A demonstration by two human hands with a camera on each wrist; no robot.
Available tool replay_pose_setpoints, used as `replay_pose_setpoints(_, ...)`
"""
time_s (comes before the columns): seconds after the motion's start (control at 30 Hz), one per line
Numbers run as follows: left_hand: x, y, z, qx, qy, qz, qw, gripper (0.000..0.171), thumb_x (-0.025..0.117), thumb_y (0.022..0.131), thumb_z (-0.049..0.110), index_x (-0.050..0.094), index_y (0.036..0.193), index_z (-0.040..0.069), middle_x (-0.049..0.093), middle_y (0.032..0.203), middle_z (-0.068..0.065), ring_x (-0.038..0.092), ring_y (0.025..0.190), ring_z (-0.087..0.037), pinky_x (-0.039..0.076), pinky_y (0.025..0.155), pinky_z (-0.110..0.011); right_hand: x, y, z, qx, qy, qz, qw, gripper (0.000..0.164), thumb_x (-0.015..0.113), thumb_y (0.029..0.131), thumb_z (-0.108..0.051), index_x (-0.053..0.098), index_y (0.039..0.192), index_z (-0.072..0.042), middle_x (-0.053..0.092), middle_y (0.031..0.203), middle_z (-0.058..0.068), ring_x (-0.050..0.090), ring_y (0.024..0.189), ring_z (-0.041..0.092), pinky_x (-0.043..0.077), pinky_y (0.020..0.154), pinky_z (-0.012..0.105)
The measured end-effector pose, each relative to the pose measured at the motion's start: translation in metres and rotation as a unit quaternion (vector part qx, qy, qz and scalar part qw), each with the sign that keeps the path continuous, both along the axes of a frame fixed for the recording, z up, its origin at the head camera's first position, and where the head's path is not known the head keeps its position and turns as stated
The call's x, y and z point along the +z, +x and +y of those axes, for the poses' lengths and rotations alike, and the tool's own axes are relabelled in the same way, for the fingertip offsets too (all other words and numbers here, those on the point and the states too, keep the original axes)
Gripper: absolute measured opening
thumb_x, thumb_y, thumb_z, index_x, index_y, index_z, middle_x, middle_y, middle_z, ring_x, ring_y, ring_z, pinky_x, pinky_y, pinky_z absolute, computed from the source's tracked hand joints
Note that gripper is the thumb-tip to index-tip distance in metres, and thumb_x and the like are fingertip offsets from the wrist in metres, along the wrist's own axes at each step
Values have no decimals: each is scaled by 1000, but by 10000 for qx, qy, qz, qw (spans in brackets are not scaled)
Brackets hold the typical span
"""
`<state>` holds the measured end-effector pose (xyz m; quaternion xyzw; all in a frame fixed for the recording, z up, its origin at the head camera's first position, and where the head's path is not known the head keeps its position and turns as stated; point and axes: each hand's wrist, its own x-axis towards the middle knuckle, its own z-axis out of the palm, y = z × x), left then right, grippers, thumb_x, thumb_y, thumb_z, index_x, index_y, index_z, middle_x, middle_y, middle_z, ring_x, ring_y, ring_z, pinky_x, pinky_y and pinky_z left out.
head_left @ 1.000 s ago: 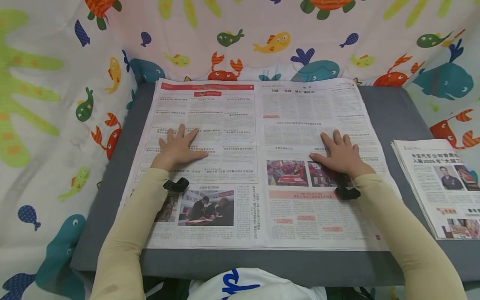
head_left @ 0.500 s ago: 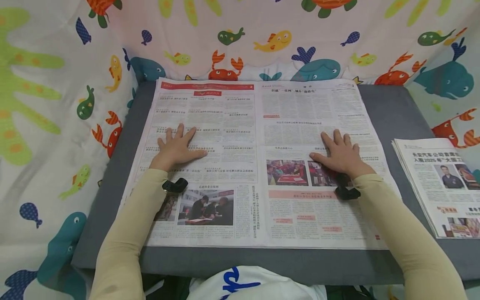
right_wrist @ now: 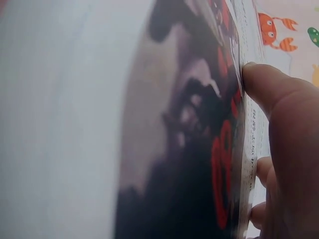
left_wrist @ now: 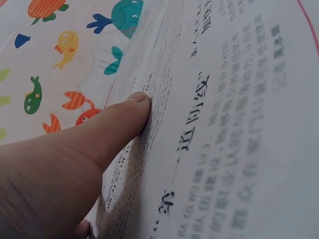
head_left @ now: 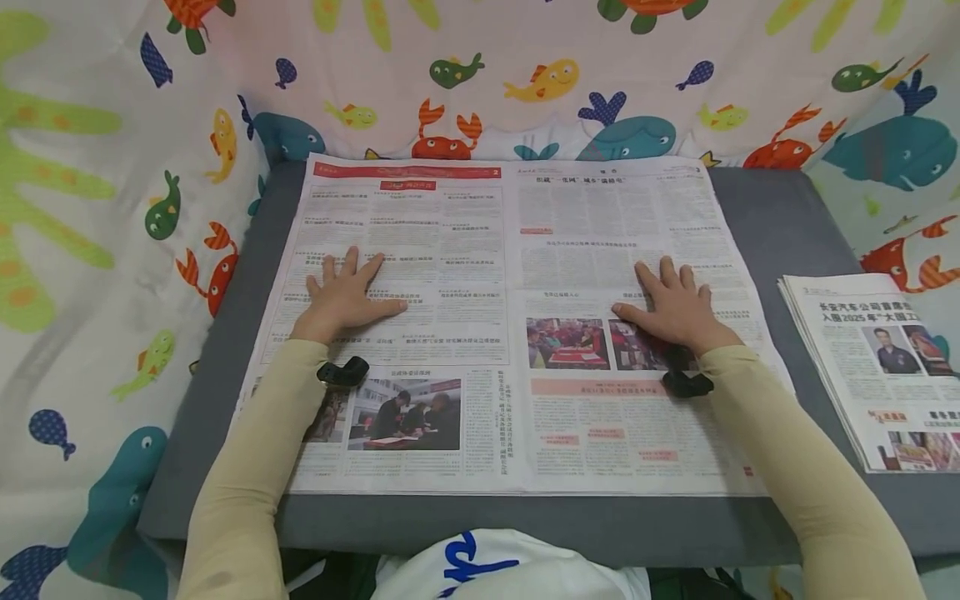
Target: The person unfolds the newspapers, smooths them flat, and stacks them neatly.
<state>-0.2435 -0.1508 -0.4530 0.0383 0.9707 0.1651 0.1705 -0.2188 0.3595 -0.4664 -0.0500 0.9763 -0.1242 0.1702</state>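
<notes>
A newspaper [head_left: 517,275] lies spread flat, its two pages side by side, on a grey table. On its left page rests my left hand [head_left: 345,298], fingers spread and thumb pointing toward the middle fold. My right hand [head_left: 678,308] lies spread on the right page, its thumb next to a printed photo. In the left wrist view the left thumb [left_wrist: 119,119] touches the printed sheet. The right wrist view has the right thumb [right_wrist: 271,87] against the paper near a blurred colour photo; two other fingertips show below it. Neither hand grips anything.
A folded stack of newspapers [head_left: 885,367] sits at the table's right side. The grey table [head_left: 765,208] shows around the spread sheet. A curtain [head_left: 510,117] printed with sea animals hangs behind and at both sides. A black wrist camera [head_left: 342,372] is strapped to the left wrist.
Both hands stay on the pages in the same spread pose. The whole head view has shifted slightly; the newspaper has not visibly moved on the table.
</notes>
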Motion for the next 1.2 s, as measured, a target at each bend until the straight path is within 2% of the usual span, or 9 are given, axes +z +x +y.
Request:
replay_pose_setpoints(0.17, -2, 0, -3, 71, 53, 8, 10000, 107, 65, 84, 71, 14, 166, 25, -8, 172, -19, -17, 154, -53, -8, 115, -79, -1, -1, -1, 10, -24, 17, 10000, 108, 45, 90, -81, 6, 166, -14, -8, 168, 32, -10, 150, 62, 0, 111, 84)
replay_pose_setpoints(0.57, -7, 5, -21, 347, 177, 187, 9991, 109, 69, 84, 67, 15, 166, 20, -6, 172, -22, -17, 153, -56, -8, 114, -81, 0, 10, 18, -174, 6, 66, 9998, 106, 46, 92, -77, 5, 165, -12, -8, 167, 33, -8, 150, 64, 1, 111, 84)
replay_pose_setpoints(0.93, -1, 5, -24, 280, 84, 111, 9995, 109, 66, 85, 69, 11, 166, 22, -10, 172, -20, -21, 152, -56, -11, 113, -81, 6, 9, 16, -119, 126, -328, 9993, 109, 38, 92, -81, -3, 165, -11, -18, 166, 32, -16, 149, 62, -5, 111, 83)
replay_pose_setpoints(1.2, -4, 7, -24, 251, 17, 112, 9996, 109, 62, 86, 71, 8, 166, 22, -13, 171, -19, -22, 152, -55, -12, 113, -80, 5, 8, 17, -47, 176, -369, 9992, 107, 37, 94, -79, -5, 164, -11, -20, 165, 32, -16, 148, 63, -4, 111, 84)
